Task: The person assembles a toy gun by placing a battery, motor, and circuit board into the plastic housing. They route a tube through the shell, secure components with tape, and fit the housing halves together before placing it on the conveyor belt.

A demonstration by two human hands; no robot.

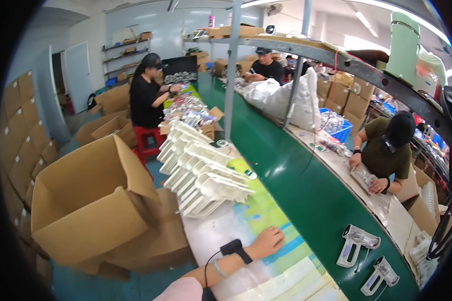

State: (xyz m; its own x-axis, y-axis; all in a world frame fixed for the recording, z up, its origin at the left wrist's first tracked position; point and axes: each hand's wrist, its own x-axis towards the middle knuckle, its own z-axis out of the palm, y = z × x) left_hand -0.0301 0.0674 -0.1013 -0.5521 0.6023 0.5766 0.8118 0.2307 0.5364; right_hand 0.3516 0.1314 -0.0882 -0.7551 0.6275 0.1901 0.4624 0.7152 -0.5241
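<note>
My left hand (pixel 267 243) rests on the work table (pixel 248 271), its fingers loosely bent and nothing visible in them. A wrist strap with a small black device and a cable sits on that arm. Beyond the hand, a leaning stack of white moulded plastic trays (pixel 201 173) stands on the table. Two pale, pistol-shaped handheld devices with looped handles, a nearer one (pixel 380 276) and a farther one (pixel 357 246), lie on the green conveyor belt (pixel 306 200) to the right, apart from my hand. My right hand is out of view.
A large open cardboard box (pixel 85 200) stands at the left. Metal shelf posts (pixel 229 75) rise beside the belt. Across it, a co-worker (pixel 391 150) handles a part; another person (pixel 148 95) works beyond the trays near a pile of silvery parts (pixel 188 110).
</note>
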